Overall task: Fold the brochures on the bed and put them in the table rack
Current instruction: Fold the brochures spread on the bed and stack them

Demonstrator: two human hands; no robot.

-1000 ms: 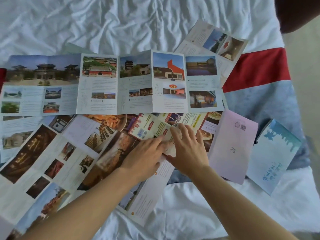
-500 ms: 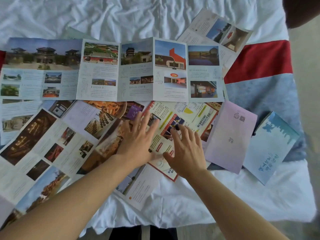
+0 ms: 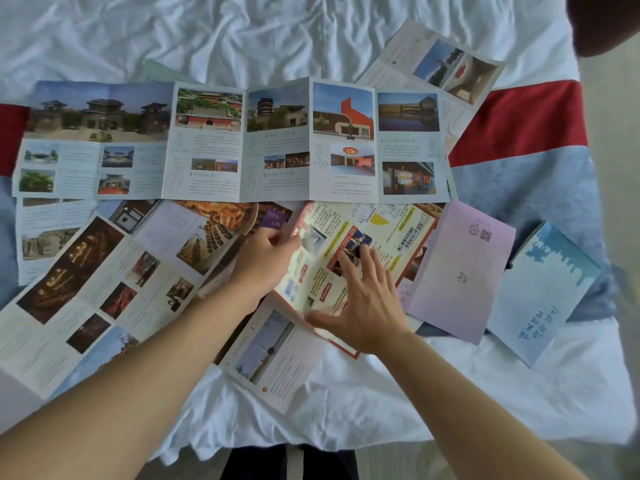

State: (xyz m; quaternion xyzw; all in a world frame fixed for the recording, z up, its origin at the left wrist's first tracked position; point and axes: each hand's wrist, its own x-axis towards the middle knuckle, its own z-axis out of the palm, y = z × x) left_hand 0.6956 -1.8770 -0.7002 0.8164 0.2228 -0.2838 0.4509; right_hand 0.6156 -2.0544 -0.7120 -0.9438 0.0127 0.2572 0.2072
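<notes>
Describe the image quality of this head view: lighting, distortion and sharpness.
Head view: soft, even light, faint shadows only in the white sheet creases; wide-angle bending curves the long unfolded brochure; small print on the yellow brochure is unreadable; left hand edges slightly blurred.

- The bed sheet was white and creased.
- The blanket ran in bands of red over grey-blue.
- The long brochure was pale, with photos of red-walled buildings under blue sky.
- The cream brochure carried a red border, yellow labels and red blocks.
- The folded brochure faded from pink to lilac.
- The booklet was light blue with a darker blue skyline, perhaps silhouettes.
- The dark-photo brochure showed brown and amber pictures on white.
</notes>
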